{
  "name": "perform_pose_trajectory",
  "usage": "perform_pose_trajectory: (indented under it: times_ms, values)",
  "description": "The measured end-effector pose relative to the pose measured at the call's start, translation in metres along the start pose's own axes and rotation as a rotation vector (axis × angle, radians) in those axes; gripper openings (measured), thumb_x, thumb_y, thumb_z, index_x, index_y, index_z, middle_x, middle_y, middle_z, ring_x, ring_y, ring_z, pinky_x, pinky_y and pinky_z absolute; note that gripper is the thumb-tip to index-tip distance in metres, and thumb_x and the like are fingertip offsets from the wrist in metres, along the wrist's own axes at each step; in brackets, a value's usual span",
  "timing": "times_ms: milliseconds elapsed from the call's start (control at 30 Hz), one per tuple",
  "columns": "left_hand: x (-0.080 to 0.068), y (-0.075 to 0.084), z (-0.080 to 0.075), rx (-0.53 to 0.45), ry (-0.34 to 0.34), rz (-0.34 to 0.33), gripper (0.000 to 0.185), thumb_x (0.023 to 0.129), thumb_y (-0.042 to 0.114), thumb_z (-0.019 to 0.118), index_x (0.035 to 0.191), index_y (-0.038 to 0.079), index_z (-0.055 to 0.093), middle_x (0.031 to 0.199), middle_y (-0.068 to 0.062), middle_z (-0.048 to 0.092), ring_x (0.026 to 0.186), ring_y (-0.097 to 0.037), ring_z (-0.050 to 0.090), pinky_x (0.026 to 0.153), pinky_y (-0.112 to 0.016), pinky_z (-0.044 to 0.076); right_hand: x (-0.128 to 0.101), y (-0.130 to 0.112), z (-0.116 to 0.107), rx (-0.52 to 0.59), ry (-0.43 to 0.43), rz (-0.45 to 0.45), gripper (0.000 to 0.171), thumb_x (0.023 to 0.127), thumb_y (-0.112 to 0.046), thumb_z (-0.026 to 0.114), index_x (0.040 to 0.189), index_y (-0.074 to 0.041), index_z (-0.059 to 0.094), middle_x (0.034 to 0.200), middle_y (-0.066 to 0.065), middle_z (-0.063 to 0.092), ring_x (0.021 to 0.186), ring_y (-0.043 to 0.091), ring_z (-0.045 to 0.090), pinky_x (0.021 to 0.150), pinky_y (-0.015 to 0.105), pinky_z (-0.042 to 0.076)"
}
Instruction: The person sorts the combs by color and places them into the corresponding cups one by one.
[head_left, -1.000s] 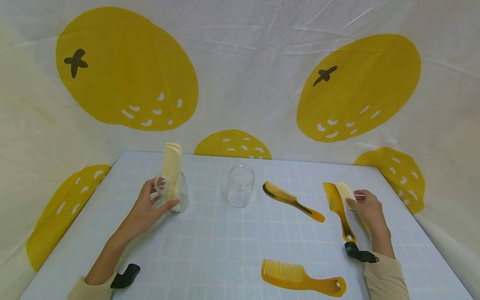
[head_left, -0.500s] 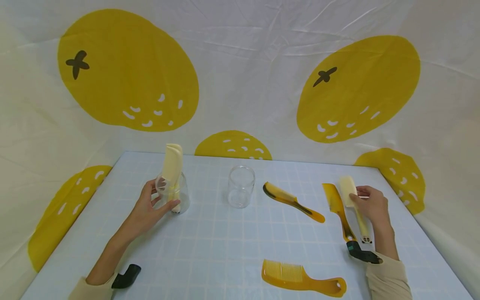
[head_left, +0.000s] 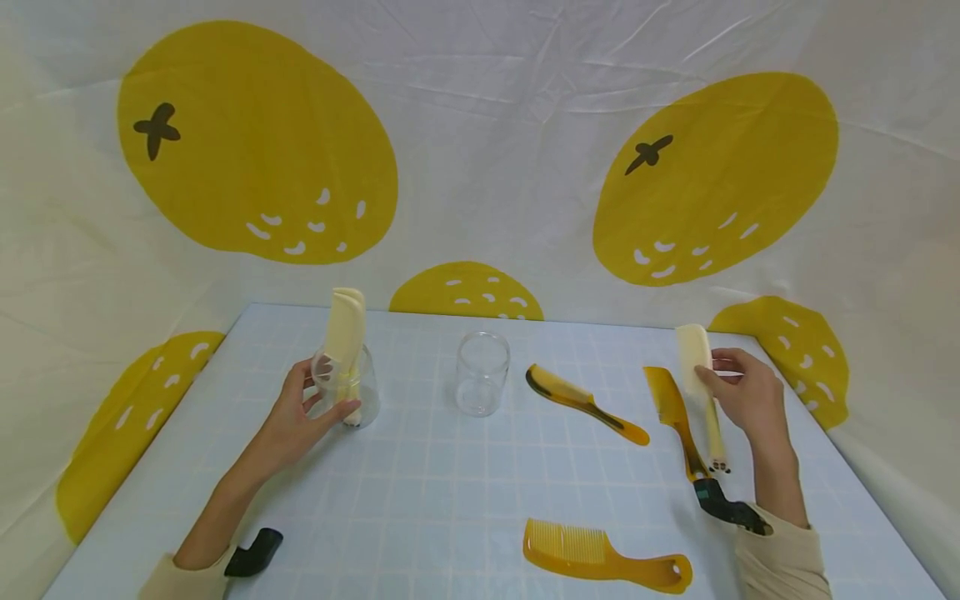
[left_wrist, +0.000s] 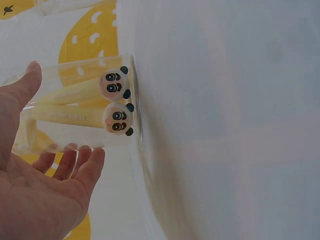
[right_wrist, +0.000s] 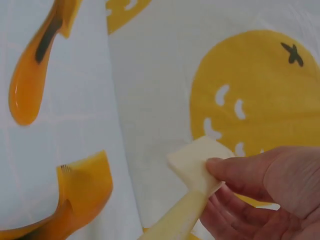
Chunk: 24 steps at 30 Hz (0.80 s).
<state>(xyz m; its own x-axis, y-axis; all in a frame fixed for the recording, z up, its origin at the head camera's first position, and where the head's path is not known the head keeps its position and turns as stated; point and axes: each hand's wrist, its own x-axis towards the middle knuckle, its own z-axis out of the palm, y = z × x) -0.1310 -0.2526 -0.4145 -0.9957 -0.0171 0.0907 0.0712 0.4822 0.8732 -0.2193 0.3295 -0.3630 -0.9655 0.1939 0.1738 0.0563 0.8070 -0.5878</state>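
Your right hand pinches the cream comb near its toothed head, lifted nearly upright over the table, beside an amber comb. Your left hand curls round the jar holding two more cream combs. The comb looks light, stiff and smooth, likely slippery; gripping mid-handle would probably steady it better.

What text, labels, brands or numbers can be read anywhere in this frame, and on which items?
None can be read.
Cream comb handles in the glass jar: faint lettering, too blurred to read; panda faces only.
Amber combs, empty jar, backdrop: no text visible, only orange prints.
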Motion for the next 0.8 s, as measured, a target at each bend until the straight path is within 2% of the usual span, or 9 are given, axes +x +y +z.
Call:
perform_pose_trajectory:
  times_ms: [133, 367, 467, 600, 800]
  values:
    - [-0.001, 0.000, 0.000, -0.001, 0.001, 0.002, 0.092, 0.094, 0.029, 0.078, 0.153, -0.003, 0.016, 0.151, -0.026, 0.029, 0.139, -0.045, 0.031, 0.115, -0.064, 0.033, -0.004, -0.013, -0.001, 0.026, -0.001, -0.001, 0.054, 0.102, -0.033, 0.065, 0.139, 0.005, 0.054, 0.130, 0.031, 0.059, 0.109, 0.048, 0.063, 0.065, 0.016, 0.053]
    - [0.000, -0.001, 0.000, -0.017, 0.001, 0.015, 0.090, 0.094, 0.026, 0.078, 0.153, -0.003, 0.016, 0.150, -0.025, 0.030, 0.138, -0.044, 0.032, 0.116, -0.064, 0.032, -0.012, -0.035, 0.000, 0.062, -0.006, -0.013, 0.056, 0.101, -0.035, 0.066, 0.140, 0.004, 0.054, 0.131, 0.029, 0.059, 0.110, 0.046, 0.065, 0.066, 0.012, 0.053]
    - [0.000, -0.001, 0.000, -0.021, 0.002, 0.015, 0.089, 0.095, 0.026, 0.078, 0.153, -0.003, 0.016, 0.149, -0.025, 0.030, 0.138, -0.044, 0.032, 0.116, -0.064, 0.031, -0.016, -0.043, 0.001, 0.073, -0.004, -0.029, 0.055, 0.101, -0.035, 0.067, 0.140, 0.002, 0.055, 0.131, 0.027, 0.060, 0.109, 0.044, 0.066, 0.065, 0.006, 0.047]
    - [0.001, -0.001, 0.000, -0.017, 0.002, 0.007, 0.090, 0.094, 0.027, 0.078, 0.153, -0.003, 0.016, 0.149, -0.026, 0.030, 0.139, -0.044, 0.031, 0.116, -0.064, 0.031, -0.020, -0.052, 0.003, 0.089, 0.018, -0.078, 0.052, 0.101, -0.033, 0.068, 0.138, 0.001, 0.056, 0.128, 0.026, 0.062, 0.108, 0.044, 0.066, 0.065, 0.002, 0.043]
    - [0.001, -0.001, -0.001, -0.015, 0.003, 0.007, 0.091, 0.094, 0.028, 0.078, 0.153, -0.003, 0.016, 0.150, -0.026, 0.030, 0.140, -0.044, 0.031, 0.116, -0.064, 0.031, -0.025, -0.065, 0.008, 0.139, 0.044, -0.146, 0.048, 0.100, -0.030, 0.070, 0.134, 0.001, 0.057, 0.123, 0.024, 0.063, 0.106, 0.042, 0.066, 0.066, 0.000, 0.043]
